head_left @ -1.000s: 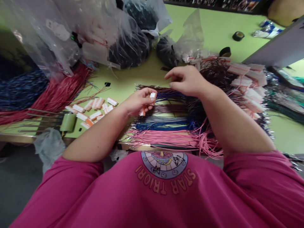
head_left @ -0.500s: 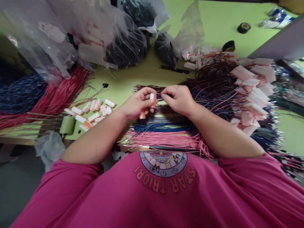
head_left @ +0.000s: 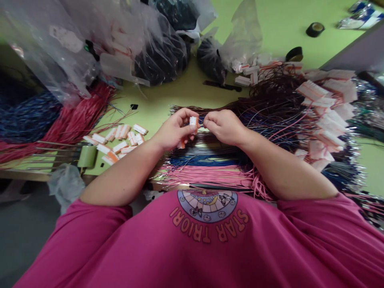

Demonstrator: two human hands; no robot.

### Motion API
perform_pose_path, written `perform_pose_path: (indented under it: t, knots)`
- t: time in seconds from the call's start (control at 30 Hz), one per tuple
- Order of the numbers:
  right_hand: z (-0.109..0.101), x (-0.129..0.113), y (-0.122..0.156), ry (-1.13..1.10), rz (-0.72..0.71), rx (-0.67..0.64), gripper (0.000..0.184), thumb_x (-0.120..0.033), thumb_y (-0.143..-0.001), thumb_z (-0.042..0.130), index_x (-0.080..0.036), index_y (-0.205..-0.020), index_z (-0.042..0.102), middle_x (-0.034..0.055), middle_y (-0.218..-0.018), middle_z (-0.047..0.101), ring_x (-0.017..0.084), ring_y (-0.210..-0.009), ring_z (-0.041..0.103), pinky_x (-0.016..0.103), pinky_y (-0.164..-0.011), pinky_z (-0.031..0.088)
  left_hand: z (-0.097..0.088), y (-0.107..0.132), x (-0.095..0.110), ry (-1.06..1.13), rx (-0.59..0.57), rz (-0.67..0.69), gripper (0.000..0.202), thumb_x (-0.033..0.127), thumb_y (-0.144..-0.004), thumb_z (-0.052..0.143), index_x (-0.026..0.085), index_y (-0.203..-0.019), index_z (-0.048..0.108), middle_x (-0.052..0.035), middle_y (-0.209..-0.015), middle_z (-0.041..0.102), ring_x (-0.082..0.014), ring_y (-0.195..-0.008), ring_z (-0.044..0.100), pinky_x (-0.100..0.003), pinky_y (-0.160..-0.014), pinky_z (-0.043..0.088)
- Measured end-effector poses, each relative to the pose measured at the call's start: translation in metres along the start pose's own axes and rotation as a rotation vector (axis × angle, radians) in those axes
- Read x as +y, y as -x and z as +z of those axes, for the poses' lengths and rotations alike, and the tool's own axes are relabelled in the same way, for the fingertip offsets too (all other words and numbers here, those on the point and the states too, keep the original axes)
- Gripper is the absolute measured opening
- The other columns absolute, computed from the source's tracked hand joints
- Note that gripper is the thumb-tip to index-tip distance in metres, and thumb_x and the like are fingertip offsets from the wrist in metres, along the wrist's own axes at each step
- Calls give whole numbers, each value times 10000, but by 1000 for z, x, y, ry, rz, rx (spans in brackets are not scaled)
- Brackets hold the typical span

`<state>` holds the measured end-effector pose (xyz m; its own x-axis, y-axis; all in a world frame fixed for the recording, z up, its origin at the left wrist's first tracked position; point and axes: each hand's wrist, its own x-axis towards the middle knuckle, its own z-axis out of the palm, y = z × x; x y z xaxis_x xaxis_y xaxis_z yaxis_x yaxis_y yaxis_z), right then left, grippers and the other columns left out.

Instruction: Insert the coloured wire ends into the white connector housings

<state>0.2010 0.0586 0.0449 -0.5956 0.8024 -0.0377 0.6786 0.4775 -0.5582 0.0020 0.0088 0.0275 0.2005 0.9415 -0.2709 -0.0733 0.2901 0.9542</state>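
My left hand (head_left: 174, 131) grips a white-and-orange connector housing (head_left: 193, 122) between thumb and fingers. A second orange-and-white housing (head_left: 181, 144) shows lower down, tucked in the same hand. Just to the right, my right hand (head_left: 223, 127) is closed in a pinch close to the housing; what sits between its fingertips is too small to make out, though a thin wire seems to run there. Below both hands lie bundles of dark wires, blue wires (head_left: 204, 161) and pink wires (head_left: 210, 176) with bare metal tips at their left ends.
Loose connector housings (head_left: 120, 132) lie left of my left arm, near a green cylinder (head_left: 87, 156) with metal rods. Red wires (head_left: 90, 105) and plastic bags (head_left: 162, 56) are farther back. Wired white housings (head_left: 327, 120) pile up at right. Black tape rolls (head_left: 315, 29) sit at the back.
My right hand has turned slightly, its fingers curling in more beside the housing. The left hand has tilted the housing a little. The whole view has shifted slightly.
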Motion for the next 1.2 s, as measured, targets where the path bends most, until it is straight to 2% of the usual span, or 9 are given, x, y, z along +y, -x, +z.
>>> perform_pose_path:
  t: [0.13, 0.23, 0.37, 0.5, 0.6, 0.73, 0.87, 1.03, 1.2]
  knots:
    - [-2, 3, -3, -298, -5, -45, 243, -181, -855, 480, -169, -754, 701, 10, -746, 675, 131, -694, 534, 269, -706, 396, 0, 1, -3, -69, 21, 49, 294, 160, -799, 809, 252, -1031, 653, 14, -727, 657, -111, -520, 599, -177, -376, 309]
    - [0, 4, -5, -353, -3, -46, 228, -192, -838, 484, -170, -745, 691, 7, -750, 673, 126, -693, 533, 267, -715, 408, 2, 0, -5, -81, 15, 43, 276, 141, -792, 806, 251, -1002, 664, 14, -702, 662, -111, -510, 590, -180, -382, 320]
    - [6, 2, -7, -285, -5, 0, 242, -222, -868, 492, -163, -784, 712, 28, -794, 709, 140, -729, 569, 276, -745, 415, 2, -3, -5, -56, 3, 27, 276, 168, -803, 802, 244, -1015, 642, 17, -680, 662, -114, -495, 600, -178, -368, 310]
    - [6, -2, -2, -99, -11, 25, 255, -261, -894, 484, -187, -771, 694, 45, -753, 704, 166, -706, 577, 291, -702, 386, 6, 3, 1, -103, -1, -42, 291, 164, -842, 747, 225, -1088, 604, 38, -682, 646, -85, -466, 565, -175, -366, 315]
    - [7, 2, 2, 13, -25, 72, 266, -319, -900, 482, -212, -731, 657, 58, -711, 691, 190, -668, 588, 308, -657, 374, 9, 7, 4, -130, -86, -89, 308, 177, -885, 696, 211, -1172, 590, 42, -763, 646, -60, -541, 602, -160, -407, 347]
    - [14, 14, -1, 20, -30, 96, 284, -394, -910, 486, -231, -784, 683, 97, -758, 738, 249, -702, 669, 358, -666, 428, 3, 4, 3, -129, -122, -38, 363, 305, -932, 683, 209, -1262, 565, 46, -827, 612, -48, -583, 582, -175, -431, 384]
    - [18, 17, 1, -18, -42, 141, 260, -408, -904, 501, -258, -853, 708, 126, -925, 793, 324, -865, 740, 432, -756, 496, 2, 3, 2, -126, -102, 11, 384, 331, -935, 682, 204, -1272, 550, 50, -845, 580, -52, -594, 564, -182, -420, 384]
    - [25, 22, 1, 86, -30, 124, 211, -416, -881, 502, -311, -720, 590, 92, -679, 685, 323, -673, 675, 445, -638, 431, 4, 1, 1, -184, -133, -21, 348, 287, -934, 670, 189, -1254, 574, 40, -845, 586, -72, -611, 576, -192, -420, 380]
    - [22, 13, -3, 145, -11, 71, 252, -370, -918, 484, -280, -732, 629, 150, -760, 717, 324, -736, 687, 440, -678, 444, 1, 3, 3, -190, -143, -5, 294, 262, -916, 679, 206, -1189, 586, 51, -783, 587, -73, -574, 571, -194, -396, 390]
